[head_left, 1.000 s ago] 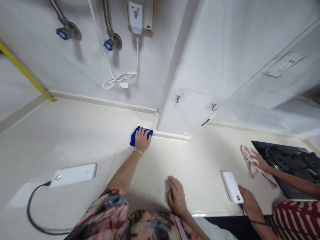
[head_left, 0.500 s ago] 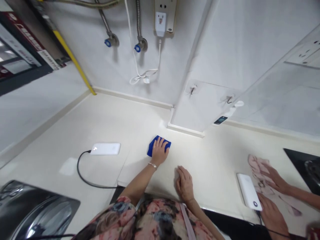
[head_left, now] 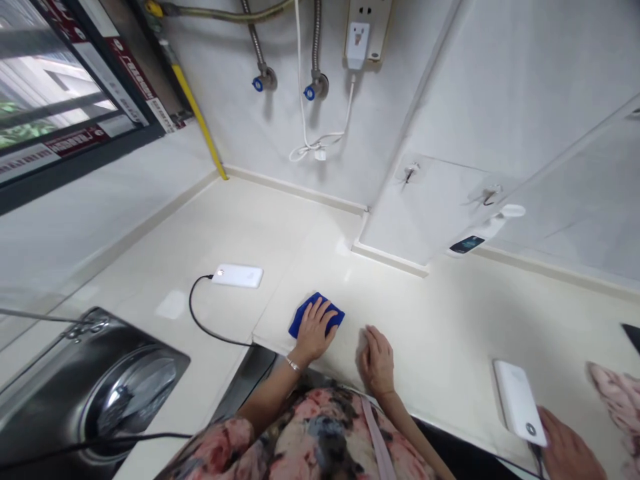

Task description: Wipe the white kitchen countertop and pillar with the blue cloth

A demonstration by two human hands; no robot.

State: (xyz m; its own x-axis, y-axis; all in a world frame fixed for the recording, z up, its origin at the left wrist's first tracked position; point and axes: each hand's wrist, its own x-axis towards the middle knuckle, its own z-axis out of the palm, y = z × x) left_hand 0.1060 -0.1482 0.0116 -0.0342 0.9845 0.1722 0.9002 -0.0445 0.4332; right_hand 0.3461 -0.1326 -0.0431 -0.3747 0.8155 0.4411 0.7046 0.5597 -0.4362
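Observation:
My left hand (head_left: pixel 315 328) lies spread on top of a folded blue cloth (head_left: pixel 300 320), pressing it flat against the cream countertop (head_left: pixel 420 333). A bracelet circles that wrist. To the right, my right hand (head_left: pixel 379 360) rests on the counter near its front edge, fingers loosely curled and slightly apart, with nothing in it.
A white power bank (head_left: pixel 237 275) with a black cable lies left of the cloth, beyond the steel sink (head_left: pixel 165 353). Another power bank (head_left: pixel 520 402) lies at right, beside another person's hand (head_left: pixel 570 447) and a pink cloth (head_left: pixel 620 400). A wall corner (head_left: pixel 390 260) juts out behind.
My left hand and the blue cloth have moved nearer the counter's front edge. The view has shifted left, showing more of the sink and window. My right hand stays on the counter.

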